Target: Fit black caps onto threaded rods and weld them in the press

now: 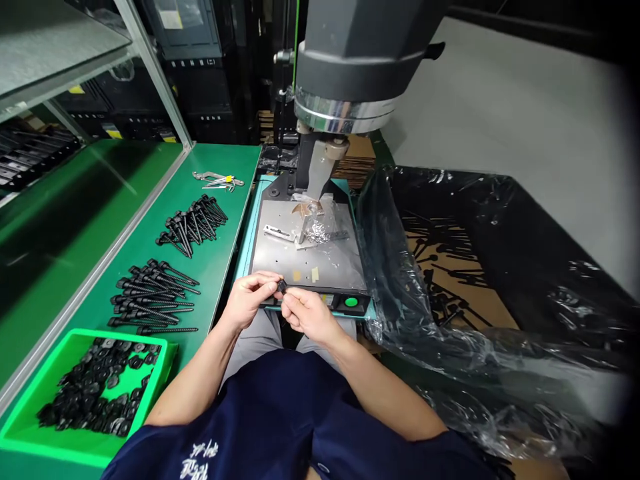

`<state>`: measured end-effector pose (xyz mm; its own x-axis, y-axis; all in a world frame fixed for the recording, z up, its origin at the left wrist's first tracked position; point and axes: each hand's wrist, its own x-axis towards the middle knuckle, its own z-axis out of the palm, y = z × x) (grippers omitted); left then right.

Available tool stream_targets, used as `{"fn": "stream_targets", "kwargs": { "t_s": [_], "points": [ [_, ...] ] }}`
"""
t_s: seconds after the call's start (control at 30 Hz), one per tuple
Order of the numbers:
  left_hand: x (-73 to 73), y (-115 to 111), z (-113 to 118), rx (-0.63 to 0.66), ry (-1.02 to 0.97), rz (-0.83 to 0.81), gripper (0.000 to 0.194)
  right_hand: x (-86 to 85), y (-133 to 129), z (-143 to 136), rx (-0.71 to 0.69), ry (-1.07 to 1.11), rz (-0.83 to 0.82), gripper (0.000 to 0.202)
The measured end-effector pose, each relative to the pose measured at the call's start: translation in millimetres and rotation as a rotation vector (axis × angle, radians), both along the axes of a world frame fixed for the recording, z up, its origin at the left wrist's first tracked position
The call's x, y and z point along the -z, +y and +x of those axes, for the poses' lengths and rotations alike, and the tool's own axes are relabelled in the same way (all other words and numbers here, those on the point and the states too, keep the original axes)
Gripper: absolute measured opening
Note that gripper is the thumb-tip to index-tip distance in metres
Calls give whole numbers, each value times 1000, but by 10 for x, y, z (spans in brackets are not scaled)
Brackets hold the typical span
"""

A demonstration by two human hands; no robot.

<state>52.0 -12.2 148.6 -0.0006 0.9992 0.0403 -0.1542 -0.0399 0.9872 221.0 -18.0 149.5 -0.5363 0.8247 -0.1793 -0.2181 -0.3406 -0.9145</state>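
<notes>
In front of the press's metal plate, my left hand [250, 298] pinches a small black part [281, 286] between thumb and fingertips. My right hand [309, 313] meets it from the other side, thumb and fingers closed at the part's lower edge. Whether a shaft runs into my right palm is hidden. On the green bench to the left lie two piles of black threaded rods with thick heads, a nearer pile [155, 292] and a farther pile [193, 223]. A green bin [163, 373] at the lower left holds many small black pieces [95, 383].
The press head [350, 67] hangs over a metal plate [280, 267] carrying a plastic-wrapped fixture [320, 227]. A green button [351, 302] sits on its front. Tools [219, 180] lie on the bench. To the right, a plastic-lined box [400, 280] contains black rods on cardboard.
</notes>
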Motion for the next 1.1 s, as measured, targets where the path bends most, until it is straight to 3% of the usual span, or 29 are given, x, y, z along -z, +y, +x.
{"fn": "stream_targets", "kwargs": {
  "t_s": [0.1, 0.23, 0.37, 0.53, 0.7, 0.8, 0.97, 1.1],
  "points": [
    [64, 87, 105, 13, 22, -16, 17, 66, 43, -12, 108, 121, -85, 30],
    [203, 244, 275, 60, 73, -34, 21, 194, 159, 80, 208, 248, -167, 41],
    [273, 611, 366, -99, 36, -91, 41, 428, 334, 219, 379, 157, -174, 48],
    [39, 1290, 429, -208, -68, -137, 57, 680, 598, 131, 384, 104, -185, 49],
    [-221, 1731, 574, -143, -66, -118, 38, 680, 979, -141, 374, 151, -120, 42],
    [-283, 1826, 574, -142, -112, -112, 34, 640, 1239, -138, 499, 95, 42, 36],
    [-274, 1797, 366, -188, -189, -87, 34, 629, 1497, 157, 755, -87, 340, 41],
    [-194, 1665, 306, -176, -298, -100, 49, 549, 1543, 319, 805, -194, 468, 38]
  ]
}}
